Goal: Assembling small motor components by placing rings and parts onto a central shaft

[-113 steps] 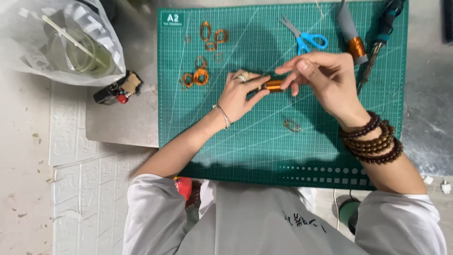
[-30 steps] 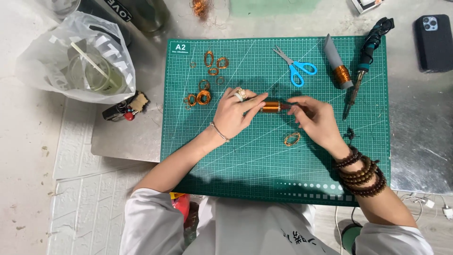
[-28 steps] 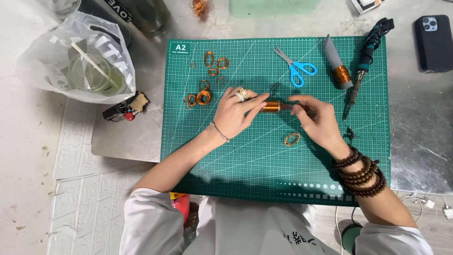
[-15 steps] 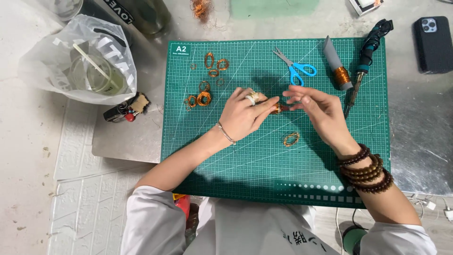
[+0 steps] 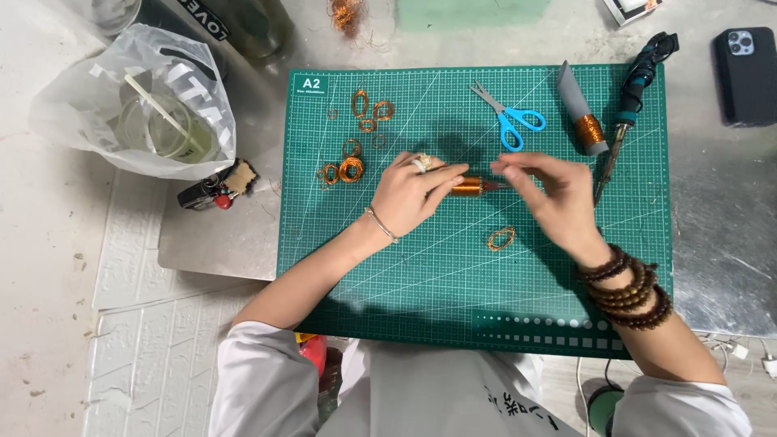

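Note:
My left hand (image 5: 411, 194) grips a small rod wound with copper wire (image 5: 468, 187) above the green cutting mat (image 5: 421, 283). My right hand (image 5: 550, 198) is just right of the coil, blurred, with its fingertips at the rod's right end; I cannot tell if it pinches wire. A loose copper wire ring (image 5: 501, 238) lies on the mat under my right hand. Several more copper rings (image 5: 350, 168) lie to the left of my left hand.
Blue-handled scissors (image 5: 510, 121), a grey tube with a copper spool (image 5: 584, 121) and a soldering iron (image 5: 627, 105) lie along the mat's top right. A plastic bag (image 5: 137, 101) sits at left, a lighter (image 5: 212, 190) below it, a black phone (image 5: 746, 74) at far right.
My hands lowered the wound rod slightly and my right hand drew away from the rod toward the right; it is now blurred with motion. The view shifted a little.

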